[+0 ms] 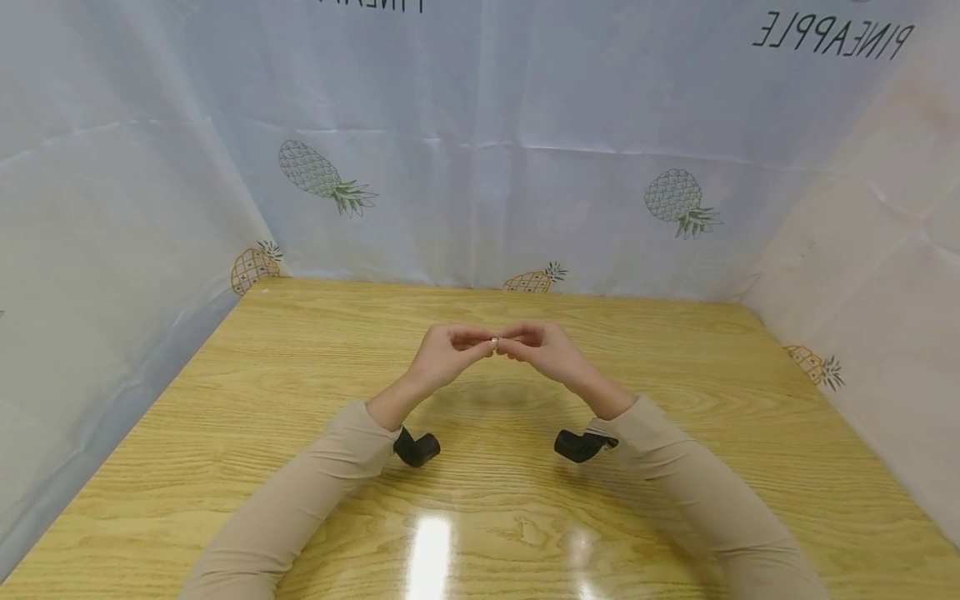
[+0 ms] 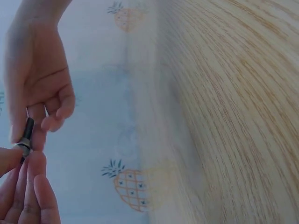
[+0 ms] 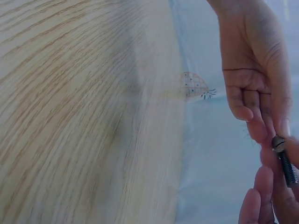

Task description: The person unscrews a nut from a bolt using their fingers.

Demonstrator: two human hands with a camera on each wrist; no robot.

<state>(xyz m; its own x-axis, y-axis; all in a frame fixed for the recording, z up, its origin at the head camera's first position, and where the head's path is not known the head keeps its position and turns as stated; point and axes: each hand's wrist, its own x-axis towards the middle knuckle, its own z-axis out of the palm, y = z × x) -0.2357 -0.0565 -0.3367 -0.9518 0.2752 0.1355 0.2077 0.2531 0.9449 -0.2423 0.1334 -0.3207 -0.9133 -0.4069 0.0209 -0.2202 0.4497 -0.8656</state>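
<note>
Out over the table, my left hand (image 1: 442, 357) and right hand (image 1: 551, 350) meet fingertip to fingertip around a small bolt (image 1: 495, 341). The left wrist view shows the bolt's dark threaded shank (image 2: 29, 128) and a silvery ring-shaped part (image 2: 23, 145) near its end; whether that is a nut or a washer I cannot tell. My left thumb and fingers pinch the end with the silvery part. In the right wrist view my right fingers and thumb grip along the threaded shank (image 3: 287, 169). Fingers partly cover both ends.
The wood-grain table (image 1: 480, 500) spreads beneath both forearms. Black curved wrist mounts (image 1: 417, 448) jut inward from the sleeve cuffs. A pale curtain (image 1: 465, 167) printed with pineapples hangs at the back and along both sides.
</note>
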